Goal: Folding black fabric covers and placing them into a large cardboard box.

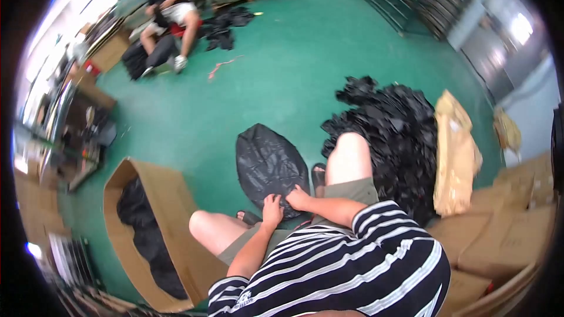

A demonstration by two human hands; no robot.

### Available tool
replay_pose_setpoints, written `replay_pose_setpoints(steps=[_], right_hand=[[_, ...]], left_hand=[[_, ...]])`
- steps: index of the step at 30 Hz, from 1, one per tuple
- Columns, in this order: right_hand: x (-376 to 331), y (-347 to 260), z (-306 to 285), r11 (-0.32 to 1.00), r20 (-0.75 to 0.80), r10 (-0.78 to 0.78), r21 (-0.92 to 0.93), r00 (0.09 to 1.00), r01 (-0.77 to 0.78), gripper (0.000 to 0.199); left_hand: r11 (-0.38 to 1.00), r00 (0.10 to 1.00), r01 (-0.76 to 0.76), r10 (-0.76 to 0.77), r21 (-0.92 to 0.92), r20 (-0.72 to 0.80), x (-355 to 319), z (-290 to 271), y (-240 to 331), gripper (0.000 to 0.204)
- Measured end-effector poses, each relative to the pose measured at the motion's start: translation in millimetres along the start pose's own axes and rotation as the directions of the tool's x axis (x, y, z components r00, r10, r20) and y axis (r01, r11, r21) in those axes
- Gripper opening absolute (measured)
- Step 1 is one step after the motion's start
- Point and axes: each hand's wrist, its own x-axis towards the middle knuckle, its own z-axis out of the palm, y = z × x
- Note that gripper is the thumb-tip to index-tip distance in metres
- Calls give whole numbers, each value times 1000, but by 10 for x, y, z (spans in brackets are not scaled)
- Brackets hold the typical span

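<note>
Between my knees a puffed, oval bag point(267, 161) of shiny black material rests on the green floor, its near end toward me. My left hand point(272, 208) is closed on the near edge of this black bag, its fingers bent over the fabric. Close beside it, my right hand point(298, 198) grips the same edge a little to the right. Both hands hide the part of the edge they hold.
To my right lies a big heap of loose black pieces point(399, 135), with a tan wrapped bundle point(453, 152) beyond. An open cardboard box point(167, 217) holding black material stands at my left. Another person point(170, 6) sits at the far left. Cartons point(499, 229) are stacked at right.
</note>
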Motion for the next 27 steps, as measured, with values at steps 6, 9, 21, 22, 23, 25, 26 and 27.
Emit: replay_pose_setpoints(steps=[6, 9, 21, 22, 23, 25, 26, 27], right_hand=[[-108, 7, -87, 990, 30, 74, 117, 997, -77, 18], [-81, -50, -133, 986, 15, 73, 150, 997, -74, 16], [-56, 12, -69, 986, 20, 52, 155, 998, -54, 17], [-68, -14, -104, 984, -2, 40, 175, 999, -39, 18], [-90, 0, -97, 981, -13, 50, 187, 999, -47, 16], [-124, 51, -28, 983, -53, 61, 174, 997, -51, 16], [-126, 47, -55, 987, -86, 25, 163, 996, -11, 16], [-126, 51, -96, 985, -19, 40, 168, 999, -36, 17]], left_hand=[[989, 981, -106, 87, 103, 175, -31, -73, 140, 68], [984, 977, -99, 67, 150, 202, -102, -73, 45, 77], [982, 941, -59, -6, 181, 339, -63, -158, 285, 55], [983, 939, -45, -19, 178, 343, -69, -176, 212, 53], [975, 942, -53, -23, 215, 334, -31, -187, 251, 45], [954, 944, -99, -1, 284, 331, 109, -212, 347, 28], [963, 971, -120, 63, 242, 232, 139, -162, 244, 24], [969, 986, -141, 120, 205, 112, 180, -136, 205, 22]])
